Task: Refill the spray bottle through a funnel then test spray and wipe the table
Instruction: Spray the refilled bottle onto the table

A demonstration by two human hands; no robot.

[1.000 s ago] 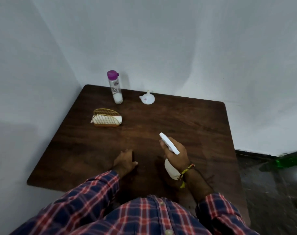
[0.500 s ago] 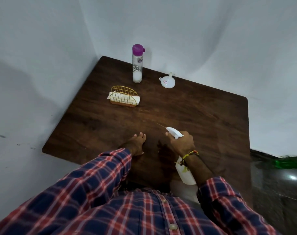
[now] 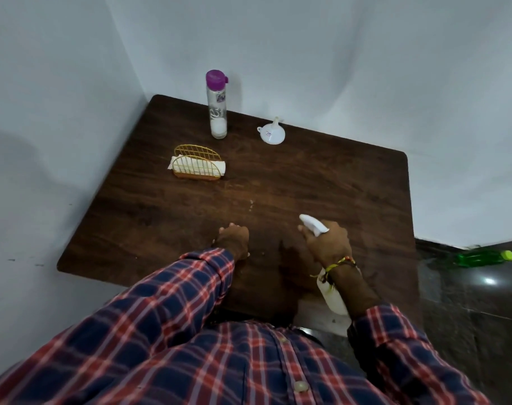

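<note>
Table [image 3: 322, 176] centre open; napkin holder [image 3: 196, 167], bottle [image 3: 217, 105], funnel [image 3: 271, 133] crowd far edge.

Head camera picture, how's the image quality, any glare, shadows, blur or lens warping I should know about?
In the head view, wide-angle warping bows the table edges and the wall corner; soft, dim light leaves a dark shadow under the right hand holding the spray bottle; one bright glare spot sits on the floor at right; the plaid shirt looks soft; the funnel label is unreadable.
</note>
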